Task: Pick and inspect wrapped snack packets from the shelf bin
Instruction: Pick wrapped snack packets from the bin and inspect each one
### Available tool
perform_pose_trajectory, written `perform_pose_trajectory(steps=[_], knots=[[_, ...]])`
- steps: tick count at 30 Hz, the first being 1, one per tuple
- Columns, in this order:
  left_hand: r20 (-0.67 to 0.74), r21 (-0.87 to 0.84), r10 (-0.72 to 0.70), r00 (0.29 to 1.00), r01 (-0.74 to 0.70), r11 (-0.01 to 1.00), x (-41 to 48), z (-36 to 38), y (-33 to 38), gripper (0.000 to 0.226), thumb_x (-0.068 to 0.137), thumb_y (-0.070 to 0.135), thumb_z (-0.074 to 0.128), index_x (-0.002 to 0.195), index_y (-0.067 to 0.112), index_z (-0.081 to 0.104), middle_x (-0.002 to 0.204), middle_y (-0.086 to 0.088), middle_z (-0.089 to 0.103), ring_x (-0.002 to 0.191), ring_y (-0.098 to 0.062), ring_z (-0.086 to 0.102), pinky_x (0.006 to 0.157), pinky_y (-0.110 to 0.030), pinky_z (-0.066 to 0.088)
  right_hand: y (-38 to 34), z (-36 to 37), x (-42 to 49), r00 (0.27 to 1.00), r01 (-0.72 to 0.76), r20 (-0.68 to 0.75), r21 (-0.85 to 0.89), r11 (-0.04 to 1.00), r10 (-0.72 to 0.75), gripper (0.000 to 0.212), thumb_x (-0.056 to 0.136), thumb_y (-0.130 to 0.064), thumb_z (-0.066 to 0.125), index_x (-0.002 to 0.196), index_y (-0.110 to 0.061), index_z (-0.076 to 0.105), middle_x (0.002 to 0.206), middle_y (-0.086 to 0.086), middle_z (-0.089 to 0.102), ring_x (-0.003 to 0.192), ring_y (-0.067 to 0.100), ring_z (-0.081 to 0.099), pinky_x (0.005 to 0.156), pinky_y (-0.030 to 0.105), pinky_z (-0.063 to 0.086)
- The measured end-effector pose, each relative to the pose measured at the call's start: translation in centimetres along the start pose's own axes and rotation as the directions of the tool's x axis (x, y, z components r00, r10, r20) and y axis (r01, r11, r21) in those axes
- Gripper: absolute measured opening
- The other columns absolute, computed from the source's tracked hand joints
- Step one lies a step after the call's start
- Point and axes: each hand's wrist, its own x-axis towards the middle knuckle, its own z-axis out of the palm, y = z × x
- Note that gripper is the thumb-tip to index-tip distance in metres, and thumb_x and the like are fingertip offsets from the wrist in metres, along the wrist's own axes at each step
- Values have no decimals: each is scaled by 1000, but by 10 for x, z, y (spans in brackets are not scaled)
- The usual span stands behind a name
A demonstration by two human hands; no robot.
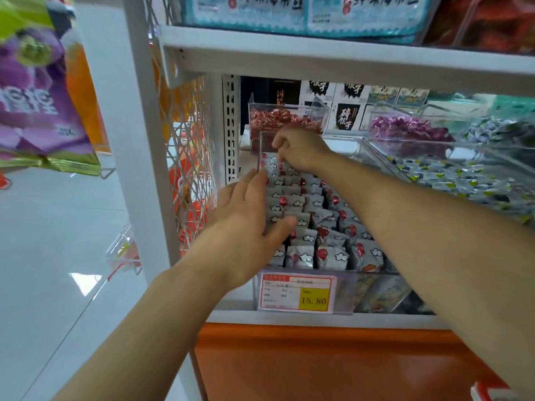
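Note:
A clear plastic shelf bin [347, 287] holds several rows of grey wrapped snack packets [307, 235] printed with red shapes and white clouds. My left hand [246, 227] lies flat with straight fingers against the bin's left side, its thumb touching the packets near the front rows. My right hand [298, 149] reaches over the far end of the bin with its fingers curled down, pinching a packet [279, 166] in the back row. Most of that packet is hidden by the fingers.
A red-and-yellow price tag [298, 293] reading 15.80 hangs on the bin's front. Behind stands a clear bin of red candies [278, 117]; to the right are bins of purple sweets [405, 128] and grey-green packets [463, 180]. A white shelf [318, 50] overhangs above; a white upright post [139, 140] stands at left.

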Motion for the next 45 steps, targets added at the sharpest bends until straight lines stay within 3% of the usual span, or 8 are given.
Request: perform_pose_trajectory(steps=[8,13,18,21,25,33,39,45], knots=[[-16,-15,18,1000,-18,1000,0,1,0,76,91,51,44,149,24,2,157,7,6,136,-2,4,99,-19,3,-5,21,18,1000,16,-14,-365,931,-22,10,87,-19,61,89,-14,69,107,2,65,122,26,41,97,43,42],[-27,-19,14,1000,-14,1000,0,1,-1,76,91,51,44,149,24,3,157,7,8,138,-7,5,100,-19,5,-12,-12,5,994,-42,-95,166,985,59,13,92,-18,56,97,-7,61,84,-1,60,75,9,59,68,20,50],[-71,-6,-2,998,2,1000,-4,-2,2,73,92,49,41,149,22,4,156,4,10,140,-11,6,110,-26,9,-13,-46,-60,884,32,-434,423,906,171,7,94,-13,52,88,-10,50,87,-1,55,78,13,58,63,11,49],[-211,25,-3,978,9,1000,-10,-4,9,66,93,47,41,148,19,19,148,-1,24,132,-11,16,108,-30,19,-10,-55,-109,863,11,-399,628,778,310,3,95,-10,50,93,-8,50,96,5,58,71,18,65,65,31,56],[-373,41,-1,928,17,999,-21,-8,24,58,90,48,46,139,18,42,123,-2,41,118,-15,28,93,-23,21,-9,-58,-171,889,-23,-236,832,554,393,10,95,-8,50,88,-4,55,85,9,61,56,10,65,56,23,56],[-246,-287,-40,968,-33,957,-37,-15,46,23,91,34,51,104,21,64,93,3,58,79,1,51,67,-7,38,-12,-56,-222,913,-72,16,990,124,407,12,91,-6,52,83,-2,60,84,15,64,66,18,66,58,24,55],[40,-816,-282,958,194,545,-45,-16,53,33,76,39,60,88,9,64,62,1,59,54,-6,57,53,-18,52,-3,-61,-232,934,-131,126,991,-7,335,35,68,-11,62,99,6,63,85,13,73,68,18,70,57,21,56],[181,-961,-342,922,240,139,-40,-20,53,20,72,27,61,63,11,70,53,-2,56,45,-6,53,46,-12,48,3,-57,-231,903,-197,222,975,-105,367,26,68,-10,62,92,-1,64,63,8,68,57,14,68,49,20,53]])
